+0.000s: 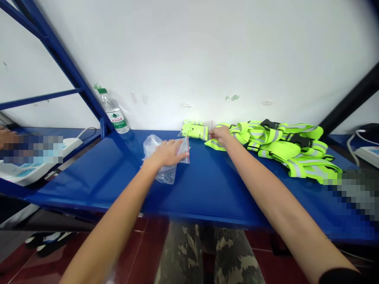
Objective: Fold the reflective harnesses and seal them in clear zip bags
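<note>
My left hand (pixel 171 153) lies with its fingers apart on clear plastic zip bags (pixel 166 175), which spread crumpled on the blue table. A red zip line shows at the bags' right edge. Farther back, near the wall, my right hand (pixel 221 134) has its fingers closed at the end of a clear zip bag (pixel 209 125). Inside that bag is a folded neon-yellow reflective strap (pixel 194 131). Just right of this hand, a heap of neon-yellow reflective straps (pixel 275 148) with grey stripes and black buckles (pixel 300 140) stretches along the table.
A water bottle (pixel 116 114) with a green cap leans at the back left corner. The blue table (pixel 207 197) meets a white wall behind. Blue metal posts (pixel 62 55) rise at the left. A white device (pixel 68 150) with a cable stands beyond them, near another person's hand (pixel 7 139).
</note>
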Demonstrator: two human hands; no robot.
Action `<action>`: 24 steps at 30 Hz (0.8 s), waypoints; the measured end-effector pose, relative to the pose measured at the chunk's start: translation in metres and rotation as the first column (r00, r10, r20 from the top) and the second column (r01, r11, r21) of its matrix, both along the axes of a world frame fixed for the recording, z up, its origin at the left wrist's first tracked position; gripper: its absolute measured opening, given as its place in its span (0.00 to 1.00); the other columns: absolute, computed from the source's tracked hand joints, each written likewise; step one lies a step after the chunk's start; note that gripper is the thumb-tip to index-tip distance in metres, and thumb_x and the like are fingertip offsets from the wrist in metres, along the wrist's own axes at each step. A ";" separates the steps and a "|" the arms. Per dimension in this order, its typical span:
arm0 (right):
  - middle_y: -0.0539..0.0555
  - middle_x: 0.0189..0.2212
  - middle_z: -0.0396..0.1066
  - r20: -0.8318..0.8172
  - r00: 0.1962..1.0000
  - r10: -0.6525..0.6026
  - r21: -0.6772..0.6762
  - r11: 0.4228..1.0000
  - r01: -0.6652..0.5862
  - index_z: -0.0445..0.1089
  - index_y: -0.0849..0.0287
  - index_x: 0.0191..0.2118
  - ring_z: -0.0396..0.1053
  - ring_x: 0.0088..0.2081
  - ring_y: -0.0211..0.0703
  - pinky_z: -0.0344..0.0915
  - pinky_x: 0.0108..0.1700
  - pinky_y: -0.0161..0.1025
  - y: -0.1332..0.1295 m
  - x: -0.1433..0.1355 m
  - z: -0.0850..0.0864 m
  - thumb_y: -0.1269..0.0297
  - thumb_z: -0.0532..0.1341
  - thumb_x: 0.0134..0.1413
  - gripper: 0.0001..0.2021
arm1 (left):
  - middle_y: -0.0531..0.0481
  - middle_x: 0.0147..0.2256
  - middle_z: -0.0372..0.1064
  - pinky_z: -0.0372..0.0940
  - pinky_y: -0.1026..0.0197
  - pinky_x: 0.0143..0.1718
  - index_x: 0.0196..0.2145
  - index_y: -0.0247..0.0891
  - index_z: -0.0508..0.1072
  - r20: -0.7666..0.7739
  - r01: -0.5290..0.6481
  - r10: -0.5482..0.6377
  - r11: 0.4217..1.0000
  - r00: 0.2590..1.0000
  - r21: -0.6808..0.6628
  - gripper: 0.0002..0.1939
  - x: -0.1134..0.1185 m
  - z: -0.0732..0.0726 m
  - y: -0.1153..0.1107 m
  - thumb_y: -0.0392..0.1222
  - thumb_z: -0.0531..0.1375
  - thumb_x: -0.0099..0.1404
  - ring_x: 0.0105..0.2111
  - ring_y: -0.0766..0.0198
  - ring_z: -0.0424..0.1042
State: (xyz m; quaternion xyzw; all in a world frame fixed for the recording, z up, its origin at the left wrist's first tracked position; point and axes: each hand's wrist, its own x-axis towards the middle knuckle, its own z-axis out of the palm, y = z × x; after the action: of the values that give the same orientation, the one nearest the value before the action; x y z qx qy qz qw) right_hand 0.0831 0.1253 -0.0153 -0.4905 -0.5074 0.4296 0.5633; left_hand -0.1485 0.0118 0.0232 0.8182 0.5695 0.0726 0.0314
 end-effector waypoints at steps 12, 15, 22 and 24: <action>0.52 0.25 0.74 -0.236 0.941 0.242 -0.059 0.963 -0.263 0.74 0.65 0.29 0.70 0.28 0.35 0.71 0.32 0.32 -0.066 0.019 0.068 0.79 0.71 0.33 0.11 | 0.36 0.44 0.73 0.64 0.51 0.46 0.42 0.36 0.73 0.239 -0.206 0.137 0.933 0.961 0.295 0.21 0.080 0.028 -0.011 0.51 0.46 0.72 0.47 0.48 0.71; 0.52 0.21 0.73 -0.128 0.972 0.196 -0.004 0.980 -0.198 0.73 0.65 0.26 0.70 0.25 0.37 0.69 0.29 0.34 -0.091 0.031 0.068 0.76 0.75 0.25 0.15 | 0.46 0.31 0.73 0.62 0.60 0.36 0.30 0.37 0.71 0.561 -0.082 -0.108 0.950 0.821 0.303 0.21 0.112 0.034 0.003 0.53 0.48 0.71 0.32 0.60 0.70; 0.49 0.19 0.72 -0.075 0.981 0.180 -0.001 0.984 -0.180 0.73 0.64 0.27 0.67 0.21 0.33 0.64 0.24 0.32 -0.115 0.051 0.042 0.68 0.78 0.19 0.21 | 0.54 0.21 0.65 0.52 0.65 0.25 0.24 0.37 0.67 0.795 0.145 -0.115 0.989 0.596 0.034 0.16 0.139 0.007 0.024 0.50 0.59 0.63 0.23 0.68 0.61; 0.50 0.20 0.73 -0.107 0.973 0.204 -0.024 0.978 -0.208 0.73 0.65 0.28 0.68 0.22 0.34 0.65 0.25 0.32 -0.116 0.054 0.035 0.68 0.78 0.18 0.23 | 0.54 0.21 0.65 0.51 0.66 0.24 0.27 0.36 0.69 0.801 0.252 -0.172 0.967 0.573 0.027 0.13 0.133 -0.002 0.026 0.47 0.57 0.64 0.22 0.69 0.61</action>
State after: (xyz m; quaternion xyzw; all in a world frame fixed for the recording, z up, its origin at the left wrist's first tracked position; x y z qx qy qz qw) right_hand 0.1373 0.0092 0.0196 -0.4222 -0.5179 0.5195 0.5326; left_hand -0.0155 0.0375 0.0215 0.7590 0.3958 0.4000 0.3275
